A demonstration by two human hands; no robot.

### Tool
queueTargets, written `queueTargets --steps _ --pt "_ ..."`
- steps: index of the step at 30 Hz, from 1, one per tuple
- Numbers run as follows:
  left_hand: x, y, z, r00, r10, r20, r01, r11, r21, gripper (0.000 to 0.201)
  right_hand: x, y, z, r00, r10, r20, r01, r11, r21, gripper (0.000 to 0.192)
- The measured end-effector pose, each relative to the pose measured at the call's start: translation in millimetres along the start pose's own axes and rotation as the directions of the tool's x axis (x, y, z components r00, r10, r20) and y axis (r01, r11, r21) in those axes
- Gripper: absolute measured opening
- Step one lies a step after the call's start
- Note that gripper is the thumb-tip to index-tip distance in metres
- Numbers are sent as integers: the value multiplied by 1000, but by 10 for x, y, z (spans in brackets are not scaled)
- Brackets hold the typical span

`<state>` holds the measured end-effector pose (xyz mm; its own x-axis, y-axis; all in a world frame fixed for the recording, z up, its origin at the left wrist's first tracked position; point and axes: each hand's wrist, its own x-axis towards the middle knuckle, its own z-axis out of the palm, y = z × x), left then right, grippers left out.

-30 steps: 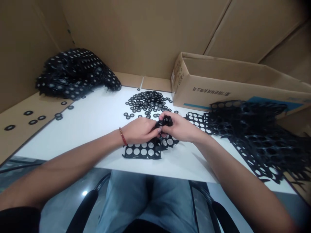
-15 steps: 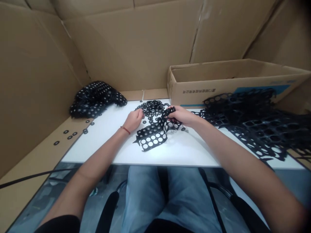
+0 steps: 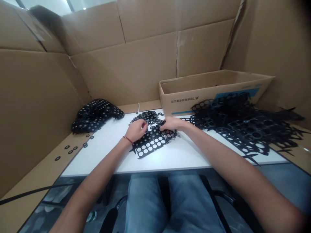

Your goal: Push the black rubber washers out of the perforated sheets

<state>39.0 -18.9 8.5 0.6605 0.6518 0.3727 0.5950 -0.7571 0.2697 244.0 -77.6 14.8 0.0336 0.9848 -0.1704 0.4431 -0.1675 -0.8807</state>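
Perforated sheet (image 3: 150, 144) now lies flatter; right hand (image 3: 170, 124) seemingly grips it.

— Worn on the head, looking forward and down over a white table (image 3: 104, 152), lap at 6 o'clock.
— Near?
— Arm's reach: left hand (image 3: 136, 130) and right hand (image 3: 170, 124) just above centre on a punched black sheet (image 3: 150, 142).
— Beyond?
— Cardboard walls (image 3: 145, 64) at 12 o'clock, open carton (image 3: 209, 87) at 2 o'clock. Single view, nothing shared.
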Motion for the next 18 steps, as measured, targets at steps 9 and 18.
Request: queueTargets --steps 9,18 --pt "240 165 206 960 19 281 79 941 -330 49 83 87 99 999 -22 29 13 962 271 16" --pt "120 27 356 976 -143 165 197 903 -382 32 151 79 183 999 -8 -34 15 978 207 29"
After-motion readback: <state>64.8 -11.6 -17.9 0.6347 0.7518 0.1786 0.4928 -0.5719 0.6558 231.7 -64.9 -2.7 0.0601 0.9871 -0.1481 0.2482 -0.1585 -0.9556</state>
